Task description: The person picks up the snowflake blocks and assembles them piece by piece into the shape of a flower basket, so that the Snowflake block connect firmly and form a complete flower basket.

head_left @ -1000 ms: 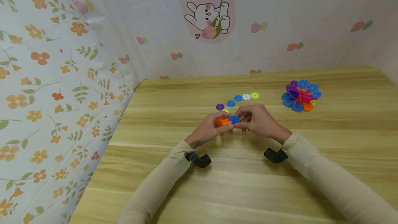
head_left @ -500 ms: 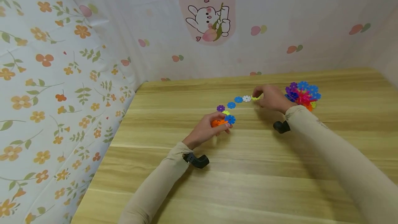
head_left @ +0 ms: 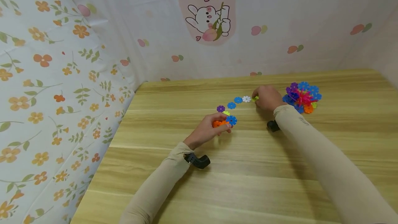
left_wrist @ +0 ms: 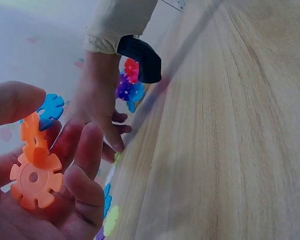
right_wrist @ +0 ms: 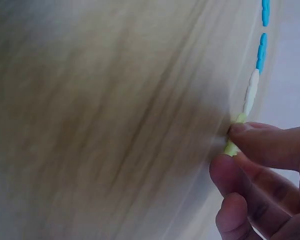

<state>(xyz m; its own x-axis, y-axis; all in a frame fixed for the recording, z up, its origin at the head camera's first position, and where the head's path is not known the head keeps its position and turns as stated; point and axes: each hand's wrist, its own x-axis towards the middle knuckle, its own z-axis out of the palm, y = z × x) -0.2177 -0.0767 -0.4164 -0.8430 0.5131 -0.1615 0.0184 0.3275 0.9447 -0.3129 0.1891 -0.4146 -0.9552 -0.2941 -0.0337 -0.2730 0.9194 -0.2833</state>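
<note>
My left hand (head_left: 205, 130) holds a small chain of notched plastic snowflake discs. In the left wrist view an orange disc (left_wrist: 36, 180) faces the camera, slotted to another orange one, with a blue disc (left_wrist: 51, 106) at the thumb end. Farther forward on the table, my right hand (head_left: 268, 98) has its thumb and fingers at a yellow-green disc (right_wrist: 231, 148), pinching it by its edges. That disc lies at the right end of a row, beside a white disc (head_left: 246, 99). My right fingers partly cover it.
Leftward the row continues with two blue discs (head_left: 238, 100), a purple disc (head_left: 221, 108) and another yellow-green disc (head_left: 226, 113). A many-coloured cluster of joined discs (head_left: 303, 96) stands right of my right hand. Behind the wooden table (head_left: 186, 94) hangs a printed cloth (head_left: 149, 61).
My right hand has left the blue disc at the chain and reached forward and right to the yellow-green disc. My left hand keeps the chain, having shifted slightly left.
</note>
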